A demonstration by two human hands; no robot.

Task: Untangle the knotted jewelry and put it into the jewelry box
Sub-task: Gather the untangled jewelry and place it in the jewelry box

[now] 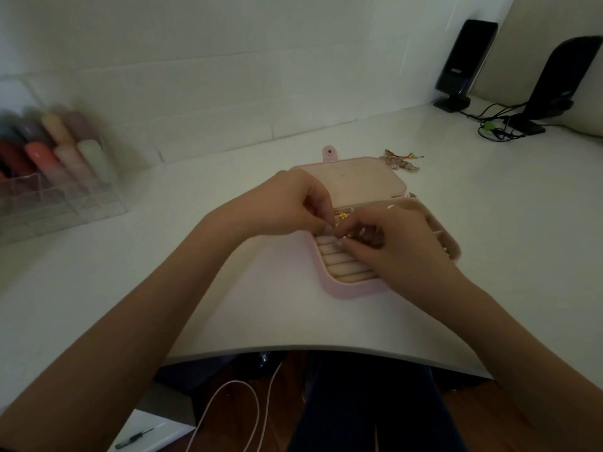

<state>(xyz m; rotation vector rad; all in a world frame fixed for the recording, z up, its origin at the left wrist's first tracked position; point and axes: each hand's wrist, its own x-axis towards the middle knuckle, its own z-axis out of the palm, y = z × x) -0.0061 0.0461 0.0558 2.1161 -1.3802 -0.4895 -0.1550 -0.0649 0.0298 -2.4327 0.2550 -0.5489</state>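
Pink and open, the jewelry box [342,290] lies mid-desk, its lid [355,181] folded flat on the far side. Over its cream ring rolls [339,265] both hands meet: the left hand [287,203] and the right hand [391,236] have their fingers curled in, pinching a small gold piece of jewelry [342,216] between them (mostly hidden by knuckles, so its shape is hard to make out). The right hand covers the box's right compartments. More tangled jewelry [403,159] sits on the white desk [228,305] just beyond the lid. Far right stand two black speakers [463,63] with cables. A blurred clear organiser [49,190] of coloured tubes stands at left.
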